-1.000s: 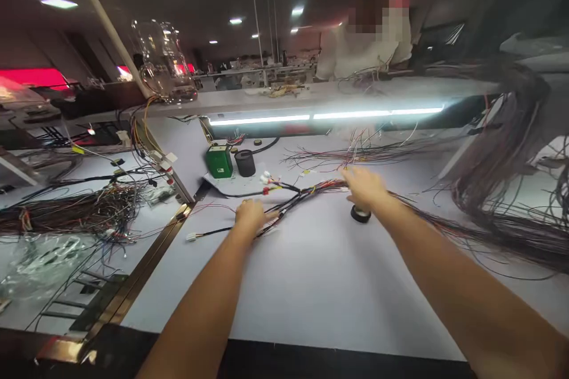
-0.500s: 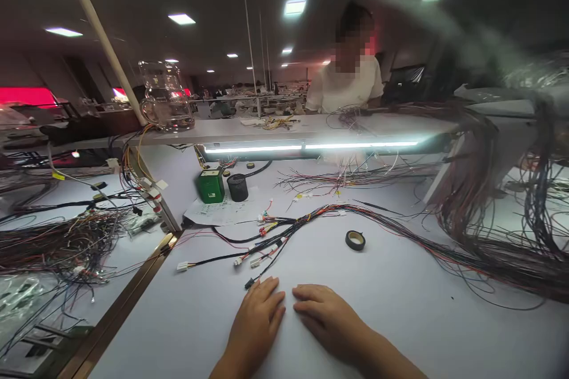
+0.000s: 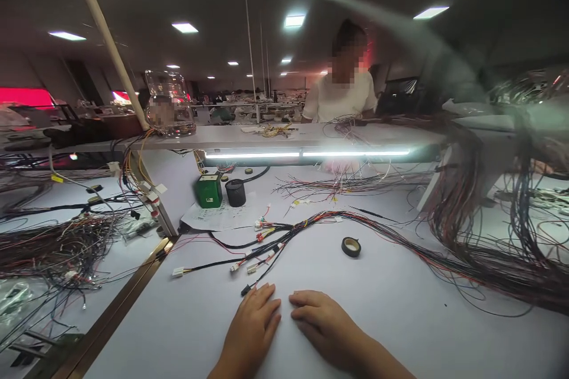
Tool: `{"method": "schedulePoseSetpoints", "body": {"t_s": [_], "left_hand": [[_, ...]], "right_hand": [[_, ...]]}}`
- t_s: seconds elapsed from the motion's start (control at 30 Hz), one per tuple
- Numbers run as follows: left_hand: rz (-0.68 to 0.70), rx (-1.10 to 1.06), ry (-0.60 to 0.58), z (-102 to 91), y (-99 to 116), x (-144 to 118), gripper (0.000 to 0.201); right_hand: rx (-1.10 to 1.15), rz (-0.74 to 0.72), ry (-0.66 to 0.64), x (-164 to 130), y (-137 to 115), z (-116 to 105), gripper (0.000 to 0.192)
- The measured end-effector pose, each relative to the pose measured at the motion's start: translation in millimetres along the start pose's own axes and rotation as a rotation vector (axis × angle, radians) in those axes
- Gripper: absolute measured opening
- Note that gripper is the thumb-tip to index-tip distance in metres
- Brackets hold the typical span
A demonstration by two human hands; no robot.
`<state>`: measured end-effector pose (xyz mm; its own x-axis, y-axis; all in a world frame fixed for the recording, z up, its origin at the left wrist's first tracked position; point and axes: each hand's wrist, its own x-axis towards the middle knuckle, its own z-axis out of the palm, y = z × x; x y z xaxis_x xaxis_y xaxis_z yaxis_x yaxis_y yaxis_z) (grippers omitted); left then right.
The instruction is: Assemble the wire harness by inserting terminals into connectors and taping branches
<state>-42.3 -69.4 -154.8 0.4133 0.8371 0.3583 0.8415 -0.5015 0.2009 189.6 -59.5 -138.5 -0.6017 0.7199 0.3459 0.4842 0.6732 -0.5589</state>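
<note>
My left hand (image 3: 251, 328) and my right hand (image 3: 324, 323) lie flat, palms down, side by side on the white table (image 3: 400, 320) near its front edge. Neither holds anything. Just beyond my left fingertips a black connector tip ends a branch of a wire harness (image 3: 284, 234). The harness has white and red connectors and runs off to the right as a thick bundle. A roll of black tape (image 3: 351, 246) lies flat on the table beyond my right hand.
A green box (image 3: 208, 190) and a black cup (image 3: 235, 192) stand at the back left on a paper sheet. Loose wires (image 3: 347, 183) lie under the light bar (image 3: 306, 154). Hanging wire bundles (image 3: 471, 201) fill the right. A person in white (image 3: 340, 98) sits across the bench.
One second ago both hands reached out over the harness and tape. They pulled back to the table's front edge and have lain flat since; the view tilted up slightly.
</note>
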Motion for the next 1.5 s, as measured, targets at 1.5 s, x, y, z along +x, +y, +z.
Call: {"method": "schedulePoseSetpoints", "body": {"t_s": [1.5], "left_hand": [[-0.090,-0.149,-0.098,-13.9,11,2,0.028]], "right_hand": [[0.224,0.169,-0.044,6,6,-2,0.024]]}}
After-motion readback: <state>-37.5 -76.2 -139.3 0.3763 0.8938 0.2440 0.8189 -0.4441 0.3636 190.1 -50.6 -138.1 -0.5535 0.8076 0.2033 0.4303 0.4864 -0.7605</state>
